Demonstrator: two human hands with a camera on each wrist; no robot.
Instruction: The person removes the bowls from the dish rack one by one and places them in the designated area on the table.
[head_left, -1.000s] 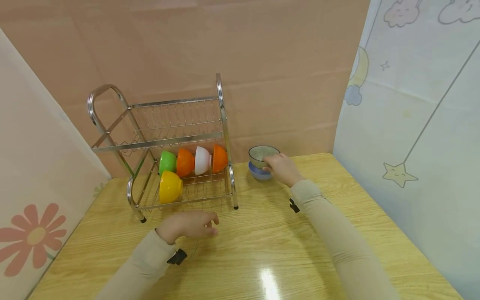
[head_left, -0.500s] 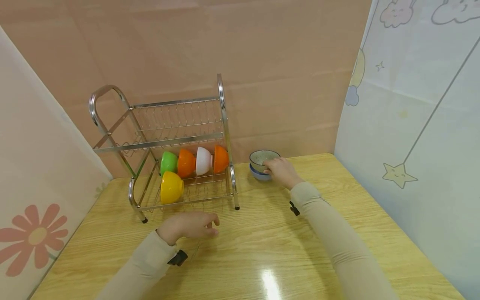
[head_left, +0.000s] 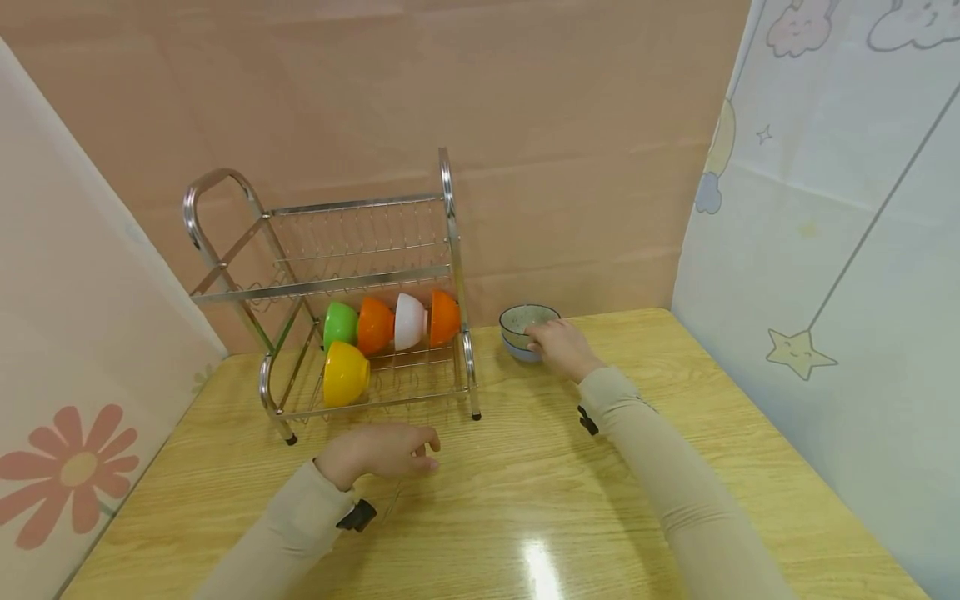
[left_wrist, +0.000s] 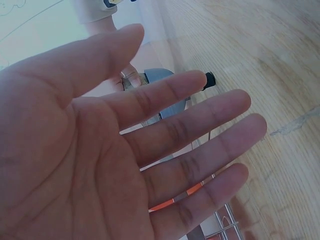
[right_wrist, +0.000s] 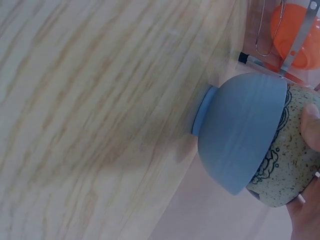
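My right hand (head_left: 564, 348) grips a speckled grey-green bowl (right_wrist: 295, 150) by its side, the thumb on the outer wall. That bowl sits inside a blue bowl (right_wrist: 240, 130), whose foot is on the wooden table in the right wrist view. From the head view only a strip of the blue bowl shows below the speckled one. My left hand (head_left: 378, 452) hovers over the table before the dish rack, holding nothing. In the left wrist view its fingers (left_wrist: 175, 130) are spread and relaxed, palm bare.
A two-tier metal dish rack (head_left: 348, 279) stands left of the two bowls. Its lower tier holds a yellow bowl (head_left: 345, 375), a green bowl (head_left: 341, 325), a white bowl (head_left: 408, 322) and two orange bowls (head_left: 375, 326). Printed cloth walls enclose the table (head_left: 480, 517).
My right hand has lowered the speckled bowl down into the blue bowl, so less of the blue one shows. The left hand has stayed in place.
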